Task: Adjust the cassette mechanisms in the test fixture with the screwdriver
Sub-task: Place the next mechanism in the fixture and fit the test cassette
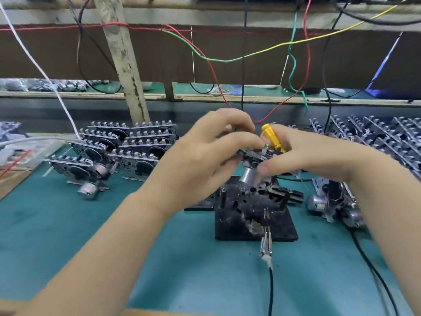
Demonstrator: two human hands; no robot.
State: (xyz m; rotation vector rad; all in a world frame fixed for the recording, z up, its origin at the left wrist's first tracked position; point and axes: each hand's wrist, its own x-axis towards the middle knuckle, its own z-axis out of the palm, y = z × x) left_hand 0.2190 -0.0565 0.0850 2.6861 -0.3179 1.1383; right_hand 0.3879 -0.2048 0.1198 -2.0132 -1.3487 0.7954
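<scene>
Left hand [205, 153] gripping cassette mechanism [252, 153] above test fixture [252, 215] | right hand [303, 153] clasping yellow screwdriver [272, 139] | mechanism likely light, rigid, delicate; hold chassis edges.

On the counter [68, 224]: test fixture [252, 213] at centre, stacked cassette mechanisms [127, 147] to its left and behind, more mechanisms [373, 142] to its right. Above the fixture, 1 mechanism [252, 155] between both hands.

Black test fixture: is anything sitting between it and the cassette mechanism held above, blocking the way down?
Nothing visible does. The metal cassette mechanism is held by the left hand and right hand, which also grips the yellow-handled screwdriver, above the black test fixture; only the fixture's own pins stand there.
</scene>
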